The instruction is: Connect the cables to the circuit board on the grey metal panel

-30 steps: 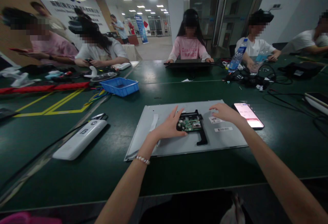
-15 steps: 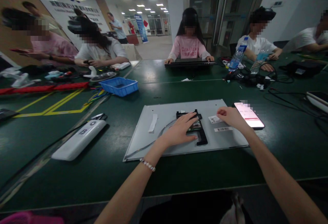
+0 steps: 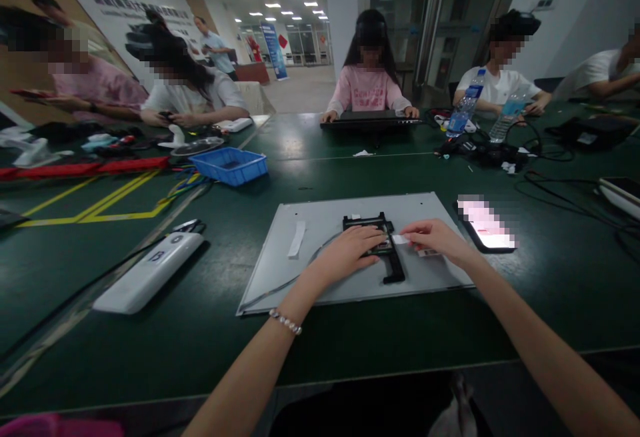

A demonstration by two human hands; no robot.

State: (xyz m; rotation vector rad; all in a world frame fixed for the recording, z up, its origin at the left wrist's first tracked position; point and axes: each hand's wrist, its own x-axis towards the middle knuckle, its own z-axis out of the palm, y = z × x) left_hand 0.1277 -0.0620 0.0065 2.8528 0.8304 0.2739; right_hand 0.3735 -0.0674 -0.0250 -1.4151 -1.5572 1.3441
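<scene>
A grey metal panel (image 3: 320, 224) lies flat on the green table (image 3: 250, 350) in front of me. A black plastic bracket (image 3: 387, 260) with a circuit board sits at its middle. My left hand (image 3: 347, 254) lies flat over the circuit board, fingers stretched out, a bead bracelet on the wrist. My right hand (image 3: 433, 237) rests just right of the bracket, fingers curled down onto a small white label at the bracket's edge. A thin grey cable (image 3: 295, 277) and a white tape strip (image 3: 297, 238) lie on the panel's left half.
A lit phone (image 3: 485, 227) lies right of the panel. A white oblong device (image 3: 150, 272) lies to the left, a blue tray (image 3: 229, 166) beyond it. Several people sit around the table; bottles (image 3: 464, 112) and cables (image 3: 505, 154) crowd the far right.
My left hand slid right from the panel's middle onto the circuit board. My right hand came left and down from the panel's far edge to the label beside the bracket.
</scene>
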